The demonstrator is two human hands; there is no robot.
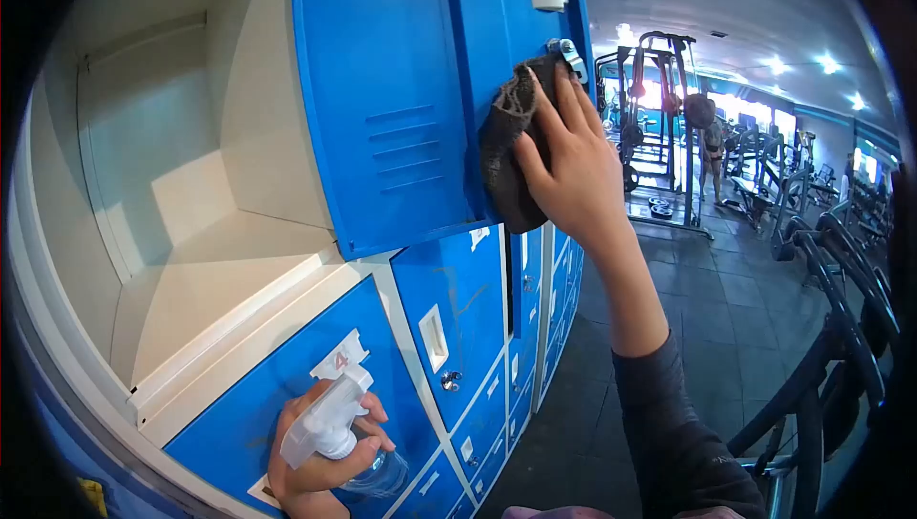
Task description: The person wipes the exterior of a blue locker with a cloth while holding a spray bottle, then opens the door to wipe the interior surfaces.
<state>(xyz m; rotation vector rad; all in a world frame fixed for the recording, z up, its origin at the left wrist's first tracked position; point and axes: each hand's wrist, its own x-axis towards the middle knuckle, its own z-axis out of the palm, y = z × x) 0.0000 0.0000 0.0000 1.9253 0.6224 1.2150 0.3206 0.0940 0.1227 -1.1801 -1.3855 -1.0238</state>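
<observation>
A dark cloth (511, 151) lies against the inner face of an open blue locker door (382, 70), near its free edge. My right hand (573, 161) presses on the cloth with its fingers spread over it, just below the metal lock. Lower down, my left hand (330, 452) is wrapped round a clear spray bottle (334, 423) with a white, translucent trigger head. The bottle is in front of a closed blue door with a number 4 label (341, 359).
The open locker compartment (162, 185) is at the left. More blue lockers (458, 328) run down the middle. Gym machines (841, 328) stand at the right, with a weight rack (659, 127) and a person (713, 156) farther back.
</observation>
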